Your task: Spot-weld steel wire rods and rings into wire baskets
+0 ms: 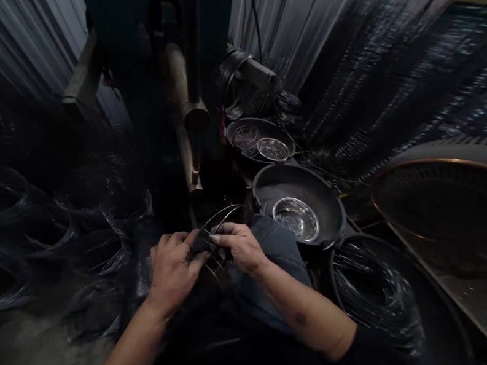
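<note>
Above my lap, my right hand pinches a thin bent wire between thumb and fingers. My left hand is close beside it, its fingers curled on the same wirework, whose full shape is lost in the dark. Curved wire pieces show above and below the fingertips. Just beyond the hands stands a dark machine with upright brass-coloured rods. To the right of my right hand, a shiny metal bowl with small wire pieces in it sits in a black round pan.
Farther back is another pan holding wire rings and a small bowl. A coil of wire lies in a tub at lower right. Wire baskets stand at left. A large round rim and stacked wirework occupy the right.
</note>
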`<state>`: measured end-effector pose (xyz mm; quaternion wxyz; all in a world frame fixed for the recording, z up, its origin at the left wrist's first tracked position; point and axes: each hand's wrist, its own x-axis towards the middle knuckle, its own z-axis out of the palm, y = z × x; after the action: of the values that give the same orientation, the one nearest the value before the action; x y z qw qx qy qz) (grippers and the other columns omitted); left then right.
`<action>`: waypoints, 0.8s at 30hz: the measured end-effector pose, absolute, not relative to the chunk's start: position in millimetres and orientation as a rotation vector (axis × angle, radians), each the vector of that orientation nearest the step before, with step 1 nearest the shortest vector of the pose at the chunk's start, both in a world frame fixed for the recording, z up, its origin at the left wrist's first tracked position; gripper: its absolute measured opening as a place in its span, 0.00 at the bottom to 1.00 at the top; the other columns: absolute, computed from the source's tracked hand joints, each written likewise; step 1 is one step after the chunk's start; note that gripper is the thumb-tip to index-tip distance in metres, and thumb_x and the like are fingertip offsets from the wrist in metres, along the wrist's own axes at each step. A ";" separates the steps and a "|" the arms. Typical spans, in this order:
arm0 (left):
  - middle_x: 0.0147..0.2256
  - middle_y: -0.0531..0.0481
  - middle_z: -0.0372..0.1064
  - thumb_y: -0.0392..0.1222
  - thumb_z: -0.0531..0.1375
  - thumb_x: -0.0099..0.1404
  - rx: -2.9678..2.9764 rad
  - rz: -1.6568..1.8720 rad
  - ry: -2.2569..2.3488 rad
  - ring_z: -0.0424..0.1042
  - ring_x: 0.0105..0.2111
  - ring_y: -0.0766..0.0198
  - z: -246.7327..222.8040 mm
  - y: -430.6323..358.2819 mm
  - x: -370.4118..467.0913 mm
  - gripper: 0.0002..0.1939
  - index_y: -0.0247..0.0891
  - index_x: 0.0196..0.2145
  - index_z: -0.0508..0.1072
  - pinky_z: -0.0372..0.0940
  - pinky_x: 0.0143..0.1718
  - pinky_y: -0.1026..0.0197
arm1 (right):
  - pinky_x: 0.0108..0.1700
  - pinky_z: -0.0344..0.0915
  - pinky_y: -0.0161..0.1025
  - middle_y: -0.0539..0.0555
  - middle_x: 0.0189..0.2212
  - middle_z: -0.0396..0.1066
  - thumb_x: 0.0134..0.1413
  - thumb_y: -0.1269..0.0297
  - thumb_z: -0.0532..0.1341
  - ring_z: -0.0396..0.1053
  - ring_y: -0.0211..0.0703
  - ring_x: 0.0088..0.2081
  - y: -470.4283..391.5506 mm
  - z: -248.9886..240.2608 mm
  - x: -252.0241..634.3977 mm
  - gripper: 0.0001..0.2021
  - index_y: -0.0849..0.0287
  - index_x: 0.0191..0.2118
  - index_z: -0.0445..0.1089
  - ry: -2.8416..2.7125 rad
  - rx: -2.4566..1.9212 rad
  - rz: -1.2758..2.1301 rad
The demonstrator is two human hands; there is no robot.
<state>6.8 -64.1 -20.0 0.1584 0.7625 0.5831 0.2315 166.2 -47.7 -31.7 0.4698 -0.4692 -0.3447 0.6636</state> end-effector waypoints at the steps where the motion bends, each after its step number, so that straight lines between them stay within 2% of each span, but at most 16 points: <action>1: 0.41 0.46 0.72 0.48 0.59 0.61 2.152 0.676 1.674 0.67 0.43 0.52 -19.6 -62.8 9.2 0.18 0.45 0.48 0.75 0.61 0.46 0.48 | 0.16 0.51 0.29 0.46 0.15 0.65 0.34 0.62 0.67 0.56 0.30 0.14 -49.0 -32.2 168.2 0.09 0.61 0.24 0.72 -0.833 -1.147 1.629; 6: 0.37 0.47 0.71 0.48 0.59 0.60 2.106 0.707 1.640 0.67 0.40 0.55 -21.7 -59.4 12.6 0.15 0.43 0.43 0.77 0.61 0.43 0.52 | 0.17 0.53 0.29 0.47 0.16 0.67 0.35 0.62 0.67 0.57 0.29 0.15 -51.7 -33.3 174.4 0.08 0.61 0.24 0.72 -0.833 -1.124 1.604; 14: 0.39 0.40 0.71 0.43 0.55 0.62 2.540 0.630 1.781 0.64 0.41 0.49 -11.6 -49.4 15.9 0.18 0.35 0.47 0.74 0.59 0.40 0.48 | 0.18 0.57 0.31 0.48 0.17 0.67 0.38 0.62 0.66 0.61 0.32 0.15 -45.7 -23.4 171.5 0.08 0.61 0.23 0.71 -0.838 -1.111 1.606; 24: 0.40 0.39 0.71 0.42 0.54 0.62 2.660 0.569 1.735 0.64 0.42 0.48 2.2 -15.7 5.4 0.18 0.35 0.48 0.73 0.59 0.39 0.48 | 0.17 0.58 0.30 0.48 0.17 0.69 0.34 0.58 0.70 0.61 0.31 0.15 -7.3 -31.1 161.9 0.13 0.62 0.26 0.72 -0.736 -0.963 1.687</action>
<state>5.4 -15.7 2.2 -0.0423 0.8238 0.5372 0.1761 161.9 -7.3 -31.1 0.5073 -0.3995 -0.3052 0.6999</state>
